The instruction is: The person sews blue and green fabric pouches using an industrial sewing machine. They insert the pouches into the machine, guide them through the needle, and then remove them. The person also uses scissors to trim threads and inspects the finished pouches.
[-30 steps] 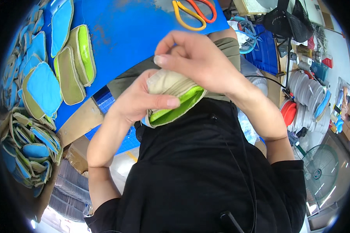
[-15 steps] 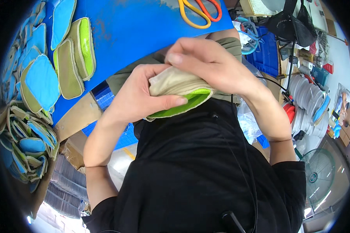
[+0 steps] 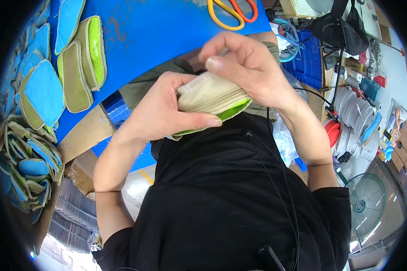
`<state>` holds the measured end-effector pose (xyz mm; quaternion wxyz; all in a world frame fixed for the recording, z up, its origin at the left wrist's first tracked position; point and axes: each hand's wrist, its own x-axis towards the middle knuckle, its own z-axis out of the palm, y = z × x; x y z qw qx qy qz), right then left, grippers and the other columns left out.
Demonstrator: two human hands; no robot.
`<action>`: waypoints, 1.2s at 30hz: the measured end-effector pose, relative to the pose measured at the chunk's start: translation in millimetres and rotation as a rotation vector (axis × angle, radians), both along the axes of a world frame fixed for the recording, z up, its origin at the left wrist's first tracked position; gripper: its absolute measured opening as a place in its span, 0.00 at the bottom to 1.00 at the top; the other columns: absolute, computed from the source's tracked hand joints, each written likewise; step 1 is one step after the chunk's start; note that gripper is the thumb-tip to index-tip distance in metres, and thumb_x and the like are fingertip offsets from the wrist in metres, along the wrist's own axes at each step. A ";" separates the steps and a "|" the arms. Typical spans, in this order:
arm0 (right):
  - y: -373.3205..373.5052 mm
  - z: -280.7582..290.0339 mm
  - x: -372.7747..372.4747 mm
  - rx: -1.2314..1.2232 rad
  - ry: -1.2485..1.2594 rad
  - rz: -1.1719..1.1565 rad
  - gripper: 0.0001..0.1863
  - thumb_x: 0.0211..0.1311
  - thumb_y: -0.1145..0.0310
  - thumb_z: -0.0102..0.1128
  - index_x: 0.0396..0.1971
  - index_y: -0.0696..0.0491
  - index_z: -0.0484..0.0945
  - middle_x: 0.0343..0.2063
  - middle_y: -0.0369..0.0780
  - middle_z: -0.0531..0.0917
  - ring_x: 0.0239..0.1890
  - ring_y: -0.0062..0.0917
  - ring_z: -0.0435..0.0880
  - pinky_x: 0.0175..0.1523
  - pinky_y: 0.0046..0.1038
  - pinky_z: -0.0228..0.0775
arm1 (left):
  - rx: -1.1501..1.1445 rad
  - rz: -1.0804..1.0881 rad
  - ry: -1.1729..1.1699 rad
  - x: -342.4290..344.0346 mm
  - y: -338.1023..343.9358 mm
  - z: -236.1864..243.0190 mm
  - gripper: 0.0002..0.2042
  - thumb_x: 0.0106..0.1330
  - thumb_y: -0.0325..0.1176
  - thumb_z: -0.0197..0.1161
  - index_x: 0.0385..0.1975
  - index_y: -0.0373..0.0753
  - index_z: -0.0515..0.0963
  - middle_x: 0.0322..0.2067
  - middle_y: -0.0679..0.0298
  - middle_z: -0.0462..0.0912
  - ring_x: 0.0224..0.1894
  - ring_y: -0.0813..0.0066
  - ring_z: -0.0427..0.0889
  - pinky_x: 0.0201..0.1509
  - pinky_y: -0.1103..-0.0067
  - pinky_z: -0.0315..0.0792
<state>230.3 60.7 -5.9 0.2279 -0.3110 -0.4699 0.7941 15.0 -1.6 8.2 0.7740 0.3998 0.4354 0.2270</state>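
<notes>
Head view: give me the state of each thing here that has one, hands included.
Left hand: closed around the pouch from below.
Right hand: gripping the pouch's top edge.
Beige and green pouch: held off the table, folded flat, zip side up.
Scissors: lying on the blue table.
Finished pouches: lying flat, overlapping.

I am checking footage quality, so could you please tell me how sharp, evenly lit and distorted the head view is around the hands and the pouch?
In the head view, the left hand, right hand and beige-and-green pouch are sharp and evenly lit, without glare; the blue table edge bends with fisheye distortion, the picture's corners are black, and bright patches wash out near the fan.
</notes>
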 end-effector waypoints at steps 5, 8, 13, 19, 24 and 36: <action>3.4 -4.4 -2.9 0.065 -0.067 -0.009 0.12 0.78 0.63 0.56 0.47 0.57 0.77 0.43 0.37 0.84 0.44 0.14 0.81 0.51 0.20 0.74 | 0.012 0.103 -0.042 4.3 -1.4 -1.1 0.17 0.56 0.28 0.78 0.44 0.30 0.84 0.35 0.67 0.88 0.36 0.85 0.83 0.44 0.84 0.77; 5.0 -5.4 -6.7 0.087 -0.116 -0.006 0.13 0.79 0.62 0.54 0.46 0.57 0.77 0.42 0.36 0.84 0.45 0.15 0.81 0.53 0.21 0.73 | 0.087 0.169 -0.013 9.6 -1.4 1.7 0.15 0.58 0.28 0.77 0.44 0.30 0.85 0.35 0.66 0.88 0.36 0.85 0.84 0.43 0.84 0.78; 0.7 -9.5 -13.9 0.081 -0.051 -0.103 0.15 0.77 0.61 0.60 0.44 0.61 0.79 0.31 0.31 0.82 0.34 0.08 0.77 0.37 0.16 0.71 | 0.039 0.195 -0.019 7.9 -0.2 -0.5 0.16 0.58 0.29 0.77 0.43 0.30 0.84 0.36 0.65 0.89 0.37 0.83 0.85 0.44 0.83 0.78; 2.1 -12.2 -16.8 0.112 -0.095 -0.095 0.17 0.77 0.60 0.59 0.43 0.61 0.80 0.32 0.32 0.83 0.34 0.08 0.77 0.38 0.16 0.71 | 0.068 0.200 0.021 8.5 2.4 -3.4 0.15 0.57 0.30 0.78 0.42 0.31 0.85 0.35 0.65 0.89 0.36 0.84 0.85 0.43 0.83 0.78; 7.3 -15.4 -11.3 0.084 -0.134 -0.093 0.16 0.78 0.58 0.57 0.44 0.58 0.81 0.36 0.33 0.84 0.37 0.10 0.80 0.42 0.17 0.73 | 0.068 0.171 0.008 6.2 8.5 -4.4 0.14 0.59 0.30 0.76 0.43 0.32 0.85 0.35 0.65 0.88 0.37 0.84 0.84 0.44 0.82 0.78; 9.7 -6.8 -2.7 -0.415 0.038 -0.235 0.16 0.75 0.56 0.60 0.42 0.56 0.82 0.35 0.36 0.86 0.36 0.15 0.85 0.43 0.20 0.78 | 0.540 0.466 0.751 -38.4 -22.4 -52.6 0.12 0.68 0.23 0.62 0.49 0.34 0.85 0.34 0.62 0.82 0.34 0.80 0.77 0.39 0.82 0.70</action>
